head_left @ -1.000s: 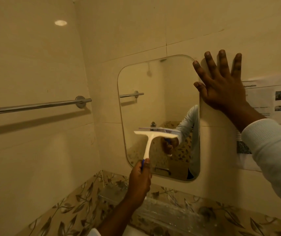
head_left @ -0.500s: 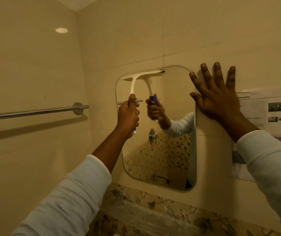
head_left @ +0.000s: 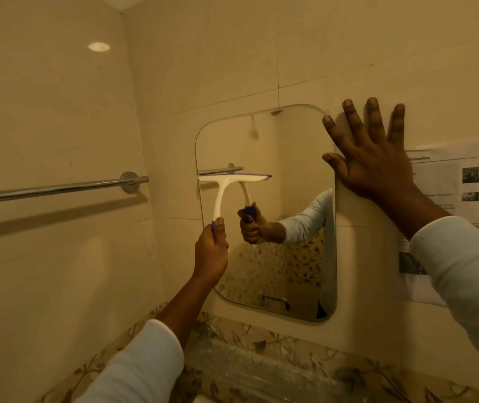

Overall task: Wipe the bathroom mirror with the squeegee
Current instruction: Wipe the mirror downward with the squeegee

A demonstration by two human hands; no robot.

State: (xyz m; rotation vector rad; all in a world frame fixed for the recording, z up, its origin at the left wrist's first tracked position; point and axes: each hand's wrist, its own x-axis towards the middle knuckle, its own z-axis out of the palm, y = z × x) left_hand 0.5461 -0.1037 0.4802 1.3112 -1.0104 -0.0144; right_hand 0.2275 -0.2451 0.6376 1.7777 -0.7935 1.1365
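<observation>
Left hand [head_left: 211, 251] is raised in front of the mirror [head_left: 290, 152], arm reaching up from lower left. Its fingers are clamped round the blue grip end of the squeegee [head_left: 219, 199], with the thumb lying up along the handle. The handle runs up to the blade. The blade is roughly level and sits against the glass at the mirror's left edge, in the upper half, just below the reflected towel bar.

Right hand [head_left: 375, 167] is flat on the wall at the mirror's upper right edge. Its fingers [head_left: 373, 117] are straight, spread apart and holding nothing; the thumb overlaps the mirror edge.

Wall-mounted towel bar [head_left: 58, 187] is on the left and a paper notice [head_left: 465, 184] is right of the right hand.

Versus 0.5 s ago:
- The blade was at the mirror's top left corner and is now lower on the same side.
- The left arm has dropped with it.
- The grip is unchanged.
- The right hand is still planted in the same spot.
</observation>
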